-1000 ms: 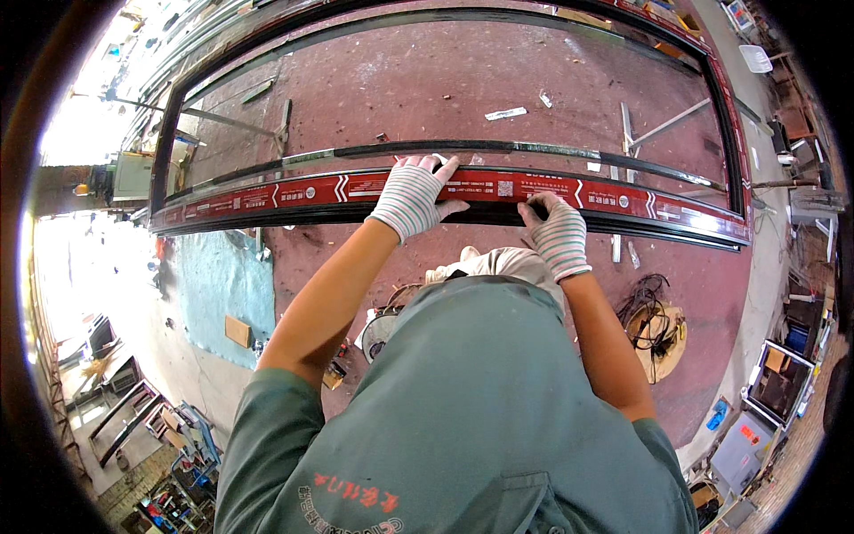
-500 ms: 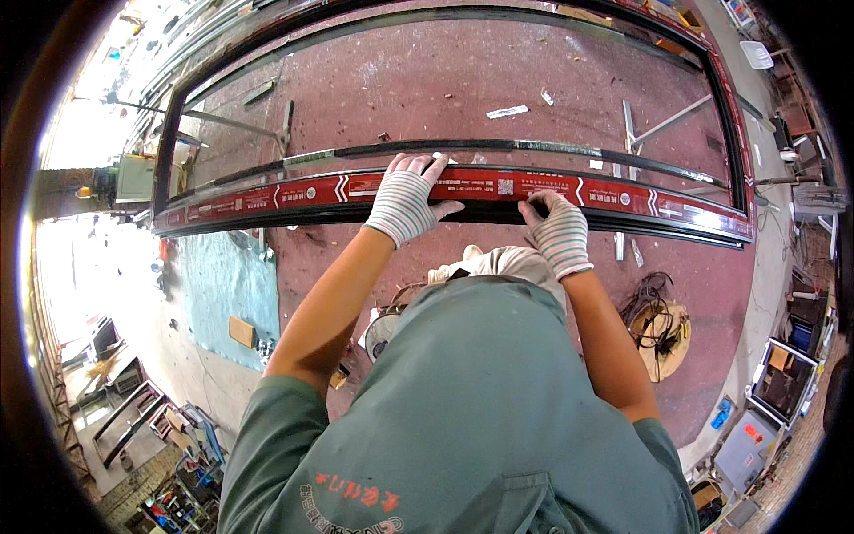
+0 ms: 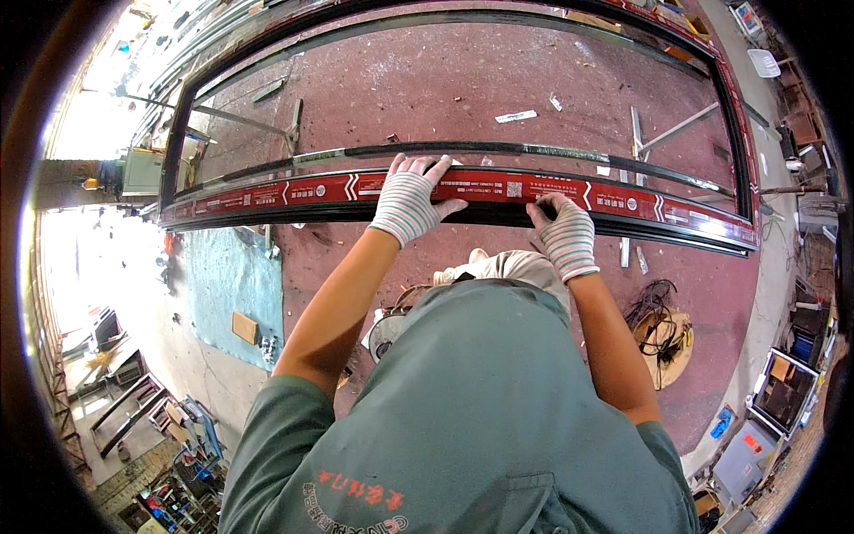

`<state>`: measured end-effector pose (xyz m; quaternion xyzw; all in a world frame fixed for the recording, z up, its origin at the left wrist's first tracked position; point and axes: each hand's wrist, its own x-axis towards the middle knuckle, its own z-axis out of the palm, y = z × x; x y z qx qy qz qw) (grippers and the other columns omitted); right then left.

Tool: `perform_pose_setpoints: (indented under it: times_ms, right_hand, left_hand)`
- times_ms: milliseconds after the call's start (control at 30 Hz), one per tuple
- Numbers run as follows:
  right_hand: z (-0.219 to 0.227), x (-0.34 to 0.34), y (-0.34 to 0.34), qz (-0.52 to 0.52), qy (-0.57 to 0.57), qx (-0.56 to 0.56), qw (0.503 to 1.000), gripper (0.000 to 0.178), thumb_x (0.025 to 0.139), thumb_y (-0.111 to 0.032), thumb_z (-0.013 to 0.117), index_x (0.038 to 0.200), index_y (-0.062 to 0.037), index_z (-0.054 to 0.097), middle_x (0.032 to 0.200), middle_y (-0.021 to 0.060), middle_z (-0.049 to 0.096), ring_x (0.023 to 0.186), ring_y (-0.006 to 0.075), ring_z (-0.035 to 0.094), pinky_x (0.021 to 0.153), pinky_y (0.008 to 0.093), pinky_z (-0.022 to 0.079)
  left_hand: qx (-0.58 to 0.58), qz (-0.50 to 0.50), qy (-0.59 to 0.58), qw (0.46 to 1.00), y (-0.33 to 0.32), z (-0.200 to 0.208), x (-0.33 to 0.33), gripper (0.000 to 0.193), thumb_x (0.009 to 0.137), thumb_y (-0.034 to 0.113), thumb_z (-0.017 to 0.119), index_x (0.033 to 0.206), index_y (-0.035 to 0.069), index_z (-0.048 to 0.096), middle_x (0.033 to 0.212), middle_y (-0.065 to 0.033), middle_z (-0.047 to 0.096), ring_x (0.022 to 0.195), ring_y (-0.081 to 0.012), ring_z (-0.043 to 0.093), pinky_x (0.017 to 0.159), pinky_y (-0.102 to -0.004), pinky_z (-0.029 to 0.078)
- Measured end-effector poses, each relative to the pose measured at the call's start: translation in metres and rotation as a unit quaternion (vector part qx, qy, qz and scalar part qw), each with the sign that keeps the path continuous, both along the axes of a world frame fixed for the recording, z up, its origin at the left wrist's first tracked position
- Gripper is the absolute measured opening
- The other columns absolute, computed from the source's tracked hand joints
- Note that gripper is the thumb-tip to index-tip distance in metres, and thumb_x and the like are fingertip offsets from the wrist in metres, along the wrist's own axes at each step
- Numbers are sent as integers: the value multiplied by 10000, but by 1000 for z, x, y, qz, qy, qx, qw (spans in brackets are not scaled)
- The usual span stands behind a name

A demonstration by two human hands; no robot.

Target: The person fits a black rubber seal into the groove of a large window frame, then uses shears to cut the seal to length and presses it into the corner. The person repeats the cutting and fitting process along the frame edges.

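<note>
A large rectangular window or door frame point(image 3: 311, 191) with black profiles and red printed protective film lies across in front of me. My left hand point(image 3: 411, 200), in a striped glove with bare fingertips, grips its near bar, fingers over the far side and thumb by the near edge. To its right, at the same bar's black near edge, is my right hand point(image 3: 565, 233), gloved alike. Its fingers are curled in with the tips close together; whatever they pinch there is too small or hidden to make out.
Metal support legs point(image 3: 637, 133) show through the frame above a dark red floor point(image 3: 427, 98) with scraps. A teal sheet point(image 3: 218, 285) lies at left, with a brown block point(image 3: 244, 327) on it. Black cable point(image 3: 656, 311) is heaped on a round board at right. Tools and clutter line both sides.
The whole view has shifted and tilted slightly, so the frame appears a little further right. Both hands stay at nearly the same places on the bar.
</note>
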<state>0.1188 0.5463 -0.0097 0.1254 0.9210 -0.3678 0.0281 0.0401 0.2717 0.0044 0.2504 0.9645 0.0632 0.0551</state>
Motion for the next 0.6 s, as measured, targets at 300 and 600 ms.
perform_pose_setpoints:
  times_ms: [300,600]
  right_hand:
    - [-1,1,1,-1,15,-38,999,259,907,-310,752,988,-64,737,867,141,748,757,291,717,723,368,558]
    - [-7,-1,2,13,32,17,999,282,894,-337,768,987,-73,738,861,139,745,754,290,720,712,374,556]
  left_hand:
    - [-25,-1,29,999,-11,3,1,838,829,609,715,1427,53,527,1346,-220,594,1296,-378,535,1197,-564,291]
    - [25,-4,35,999,-6,1,2,886,807,631,728,1436,39,529,1355,-240,590,1323,-392,517,1222,-520,271]
